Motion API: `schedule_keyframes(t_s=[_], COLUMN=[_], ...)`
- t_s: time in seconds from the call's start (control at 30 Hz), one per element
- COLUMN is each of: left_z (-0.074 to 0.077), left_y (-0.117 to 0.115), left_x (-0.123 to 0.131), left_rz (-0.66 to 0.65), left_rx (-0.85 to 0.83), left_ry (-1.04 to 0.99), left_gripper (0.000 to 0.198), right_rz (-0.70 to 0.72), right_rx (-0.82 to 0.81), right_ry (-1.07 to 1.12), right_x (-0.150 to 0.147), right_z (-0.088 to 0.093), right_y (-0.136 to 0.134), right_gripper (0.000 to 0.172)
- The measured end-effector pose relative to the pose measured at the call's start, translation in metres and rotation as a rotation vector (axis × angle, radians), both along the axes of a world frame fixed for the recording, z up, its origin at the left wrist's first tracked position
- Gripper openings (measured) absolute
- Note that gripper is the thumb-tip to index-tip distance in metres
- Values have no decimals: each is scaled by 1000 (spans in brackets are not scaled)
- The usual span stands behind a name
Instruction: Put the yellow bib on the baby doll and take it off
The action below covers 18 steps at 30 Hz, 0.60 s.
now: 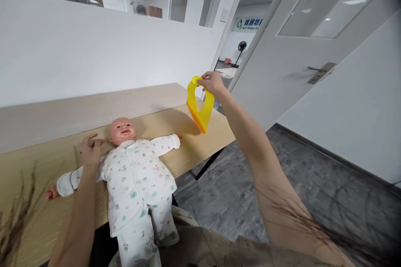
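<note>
A baby doll (138,179) in white printed pyjamas lies on its back on the wooden table (200,150), arms spread and legs toward me. Beside its head, my left hand (90,150) hovers with fingers loosely bent and apart, holding nothing; the forearm crosses over the doll's sleeve. Up to the right, my right hand (212,82) pinches the upper end of a yellow silicone baby bib (206,108). The bib hangs in a loop above the table's right end, its neck opening visible and an orange-tinted lower part turned downward.
Behind the table stands a white partition wall (103,50) with windows above. At the right is an open grey door (300,54) with a metal handle. A black fan (242,46) stands beyond the doorway. Loose hair strands cross both lower corners. Grey floor (225,192) lies past the table edge.
</note>
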<state>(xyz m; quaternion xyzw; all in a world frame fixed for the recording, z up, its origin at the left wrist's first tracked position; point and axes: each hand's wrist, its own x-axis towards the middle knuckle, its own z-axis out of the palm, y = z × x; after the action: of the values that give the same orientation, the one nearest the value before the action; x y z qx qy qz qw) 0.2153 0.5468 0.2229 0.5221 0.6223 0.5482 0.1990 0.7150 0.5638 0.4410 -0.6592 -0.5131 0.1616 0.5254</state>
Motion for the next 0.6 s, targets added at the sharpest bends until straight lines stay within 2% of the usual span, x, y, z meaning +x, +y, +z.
schedule_keyframes(t_s=[0.17,0.3,0.37,0.47,0.6], left_z=[9,2,-3,-8,-6], left_y=[-6,3,9,14,11], left_x=[8,4,-1,-5,-2], left_rz=[8,13,7,10,13], left_rx=[-6,24,28,20,35], left_ry=[-80,-110,-108,-101,-110], left_gripper=[28,32,35,38,41], right_rz=[-211,-350,-411,-488,-602], right_rx=[-26,-107,-160,-245,-345], right_ry=[177,246,252,251,222], right_x=[42,92,113,137,161], right_z=[-14,-45,-72,-124,-192], right_y=[8,-8,-18,-33,-55], right_gripper=[18,19,21,23,12])
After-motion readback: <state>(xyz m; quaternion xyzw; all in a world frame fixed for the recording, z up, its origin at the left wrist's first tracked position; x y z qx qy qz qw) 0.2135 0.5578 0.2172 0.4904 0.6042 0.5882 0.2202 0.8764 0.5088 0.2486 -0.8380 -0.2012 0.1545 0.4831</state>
